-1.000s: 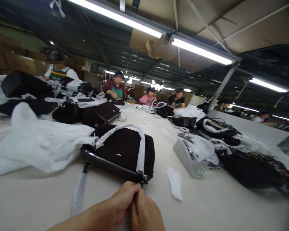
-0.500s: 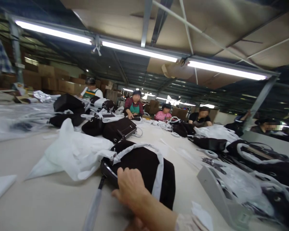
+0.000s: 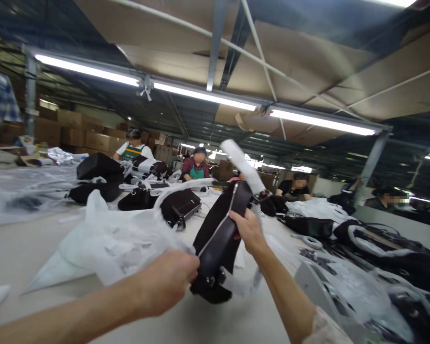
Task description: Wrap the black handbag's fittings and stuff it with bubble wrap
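Note:
A black bag (image 3: 218, 239) with a zipper along its face is held upright and tilted above the table. My right hand (image 3: 250, 229) grips its right side, fingers partly behind it. At the bag's lower left edge, my left hand (image 3: 174, 279) is closed, its fingertips against the bag; a white-wrapped strap (image 3: 166, 203) runs down to it. Another white-wrapped piece (image 3: 241, 165) sticks up from the bag's top. Left of the bag, a heap of white wrapping (image 3: 118, 234) lies on the table.
On the table (image 3: 39, 243), more black bags (image 3: 100, 167) stand at the back left. Bags and clear plastic (image 3: 358, 272) cover the right side, beside a grey angled holder (image 3: 317, 291). Several people work across the table, one in a green apron (image 3: 197, 172).
The bag has been lifted off the table and turned upright. My left hand has come into view at its lower left, and my right hand has moved up and right onto its side.

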Demonstrator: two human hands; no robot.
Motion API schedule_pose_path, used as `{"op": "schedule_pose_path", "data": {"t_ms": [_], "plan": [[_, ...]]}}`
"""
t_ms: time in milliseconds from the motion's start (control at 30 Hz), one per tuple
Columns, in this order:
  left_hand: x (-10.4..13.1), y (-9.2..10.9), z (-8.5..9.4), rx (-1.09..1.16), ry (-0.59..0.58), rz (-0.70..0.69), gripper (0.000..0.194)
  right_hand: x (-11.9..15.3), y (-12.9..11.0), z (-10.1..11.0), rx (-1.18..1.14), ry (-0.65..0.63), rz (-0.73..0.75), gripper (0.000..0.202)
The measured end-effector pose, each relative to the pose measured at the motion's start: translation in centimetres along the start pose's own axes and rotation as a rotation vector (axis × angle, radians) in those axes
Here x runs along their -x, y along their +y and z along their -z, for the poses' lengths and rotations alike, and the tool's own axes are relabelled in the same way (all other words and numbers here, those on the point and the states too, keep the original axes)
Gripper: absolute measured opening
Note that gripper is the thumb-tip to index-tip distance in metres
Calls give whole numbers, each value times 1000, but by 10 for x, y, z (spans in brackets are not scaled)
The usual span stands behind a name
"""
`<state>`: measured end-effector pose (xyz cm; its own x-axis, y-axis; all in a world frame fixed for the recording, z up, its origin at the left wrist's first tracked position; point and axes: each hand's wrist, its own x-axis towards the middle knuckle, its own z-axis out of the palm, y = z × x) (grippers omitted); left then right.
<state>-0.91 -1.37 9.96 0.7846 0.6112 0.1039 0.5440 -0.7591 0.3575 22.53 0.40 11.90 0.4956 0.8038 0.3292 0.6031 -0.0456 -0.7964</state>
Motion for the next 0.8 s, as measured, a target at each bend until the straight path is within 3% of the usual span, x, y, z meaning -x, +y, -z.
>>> {"op": "schedule_pose_path", "data": {"t_ms": [100,233,333,400,467,500,567,633,700,800], "plan": [[7,-4,34,-123,11,106,20,7,12,16,-161,-63,-184,9],[11,-14,39,-185,-63,67,17,27,38,18,-218,-286,-327,22],[5,-21,40,-175,-74,23,20,37,37,20,-193,-379,-306,30],[0,-24,45,-156,-82,26,20,42,22,21,-138,-346,-124,28],[-4,-26,52,-112,-114,31,19,47,-1,20,-36,-370,263,19],[-6,-26,55,-82,-132,26,18,48,-13,17,15,-429,479,14],[-10,-27,59,-32,-172,2,17,47,-32,8,90,-631,794,36],[-12,-28,60,-12,-204,-8,18,38,-42,-4,114,-851,850,60],[-12,-32,60,-5,-224,13,19,25,-44,-14,151,-995,799,69],[-11,-35,59,17,-241,54,21,9,-40,-24,216,-1068,735,66]]}}
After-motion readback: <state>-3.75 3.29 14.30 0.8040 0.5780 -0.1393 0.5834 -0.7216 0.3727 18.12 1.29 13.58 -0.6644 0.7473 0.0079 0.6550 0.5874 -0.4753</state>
